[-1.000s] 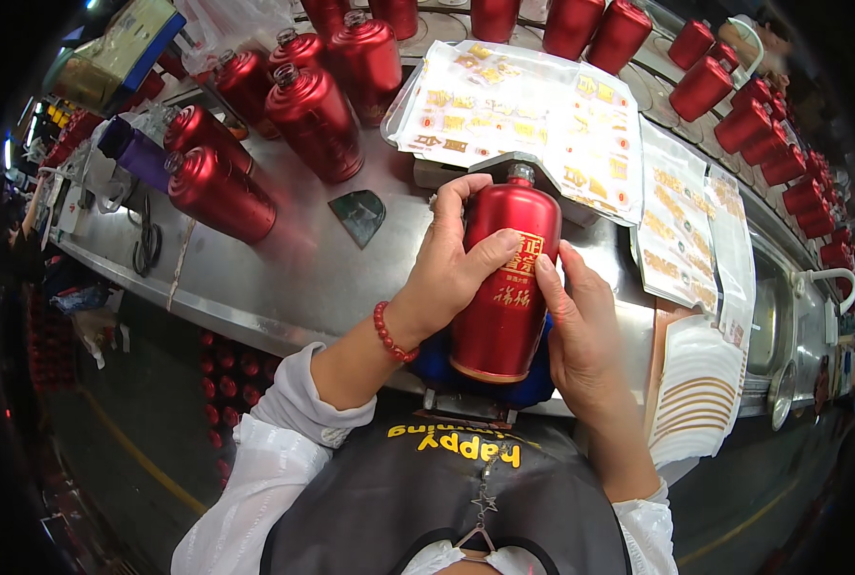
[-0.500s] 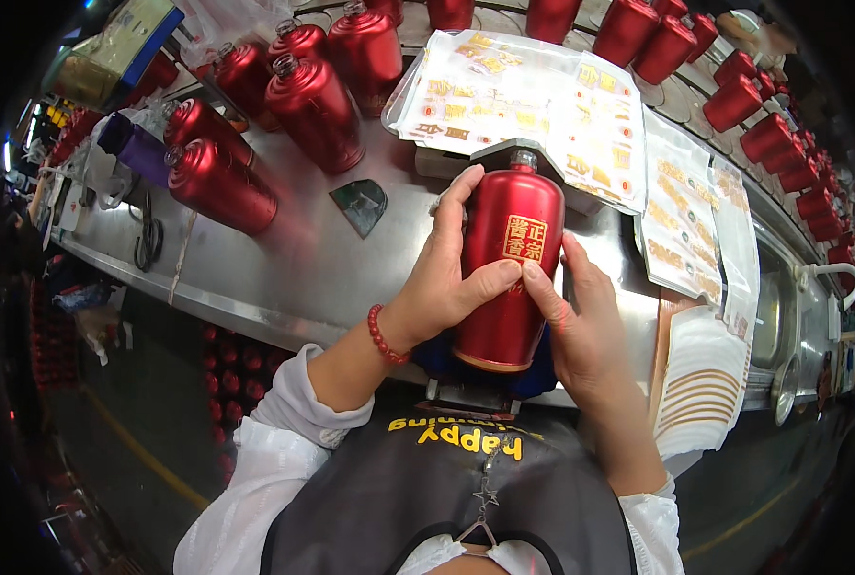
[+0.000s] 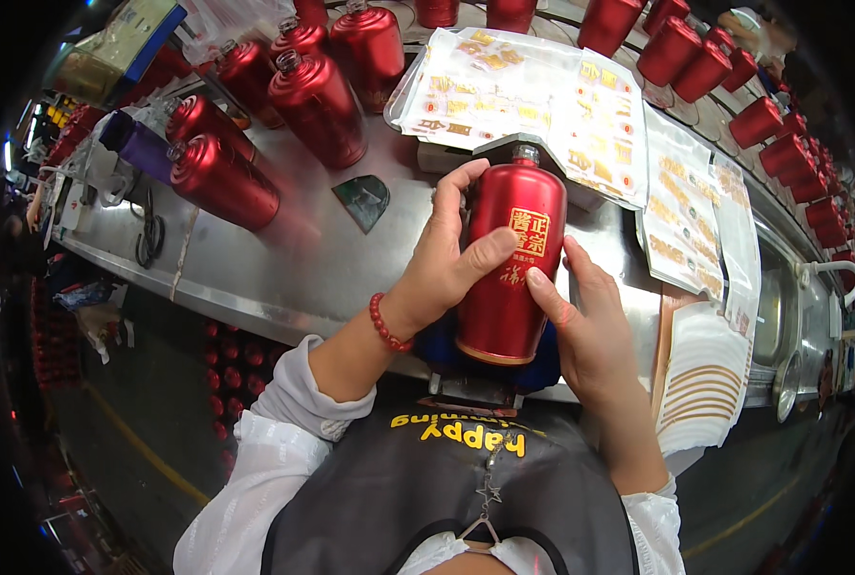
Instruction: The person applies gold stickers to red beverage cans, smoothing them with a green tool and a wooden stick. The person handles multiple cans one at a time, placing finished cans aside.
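A glossy red bottle [image 3: 504,321] with a clear glass neck and gold lettering on its front leans back on a support at the bench's front edge. My left hand [image 3: 451,249] grips its left side, with fingers behind and the thumb across the gold lettered square. My right hand [image 3: 590,311] curves round the right side, the thumb tip on the front below that square. A dark support behind the bottle's shoulder and a blue pad [image 3: 539,372] under its base show in part. Left of my left hand lies a dark green flat scraper [image 3: 362,201].
Several red bottles [image 3: 317,110] stand at the back left, near a purple bottle [image 3: 140,149]. Sheets of gold decals [image 3: 523,101] cover the far bench and its right side. White curved strips [image 3: 700,383] lie at the right. Beyond, a conveyor carries more red bottles [image 3: 669,50].
My left thumb has slid up and left on the bottle's front, and my right thumb has shifted slightly down, baring lettering between them. The bottles on the conveyor have moved to the right.
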`<action>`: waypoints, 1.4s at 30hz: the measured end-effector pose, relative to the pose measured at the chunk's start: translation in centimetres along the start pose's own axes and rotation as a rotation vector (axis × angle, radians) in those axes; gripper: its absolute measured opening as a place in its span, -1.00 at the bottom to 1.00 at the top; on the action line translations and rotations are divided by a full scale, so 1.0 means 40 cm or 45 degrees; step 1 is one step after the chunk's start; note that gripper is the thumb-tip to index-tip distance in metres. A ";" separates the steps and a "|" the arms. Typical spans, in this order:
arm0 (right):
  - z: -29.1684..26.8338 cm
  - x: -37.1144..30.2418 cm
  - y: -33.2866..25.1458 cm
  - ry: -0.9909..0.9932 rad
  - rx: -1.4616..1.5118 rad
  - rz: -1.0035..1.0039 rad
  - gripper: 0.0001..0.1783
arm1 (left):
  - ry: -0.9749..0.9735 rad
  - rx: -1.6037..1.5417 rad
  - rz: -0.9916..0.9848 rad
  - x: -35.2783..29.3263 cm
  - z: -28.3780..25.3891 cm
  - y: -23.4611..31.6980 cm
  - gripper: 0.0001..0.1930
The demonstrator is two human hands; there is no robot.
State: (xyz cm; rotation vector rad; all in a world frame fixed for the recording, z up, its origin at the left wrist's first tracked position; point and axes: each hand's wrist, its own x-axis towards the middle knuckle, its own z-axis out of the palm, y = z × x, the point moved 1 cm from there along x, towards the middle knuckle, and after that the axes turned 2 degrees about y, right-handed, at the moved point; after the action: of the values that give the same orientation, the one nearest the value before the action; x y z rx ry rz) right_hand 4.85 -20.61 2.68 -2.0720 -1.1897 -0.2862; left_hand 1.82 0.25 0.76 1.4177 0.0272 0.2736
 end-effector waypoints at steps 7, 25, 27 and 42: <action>-0.006 0.007 -0.004 0.007 -0.042 -0.081 -0.37 | 0.024 0.090 -0.070 0.039 -0.001 0.002 -0.48; -0.012 0.013 -0.005 0.009 -0.001 -0.094 -0.34 | 0.052 0.405 0.214 -0.006 -0.007 -0.009 -0.05; -0.015 0.016 -0.010 -0.006 0.012 -0.089 -0.35 | 0.038 0.567 0.281 -0.043 -0.013 -0.001 -0.01; -0.049 -0.017 0.015 0.173 0.064 -0.062 -0.27 | -0.621 1.445 1.045 -0.091 -0.002 0.103 -0.28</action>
State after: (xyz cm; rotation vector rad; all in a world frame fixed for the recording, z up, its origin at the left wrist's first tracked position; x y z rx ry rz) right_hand 5.26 -22.59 3.44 -1.9502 -1.1553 -0.4093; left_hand -2.42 0.11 4.27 2.5481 -0.9503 0.6303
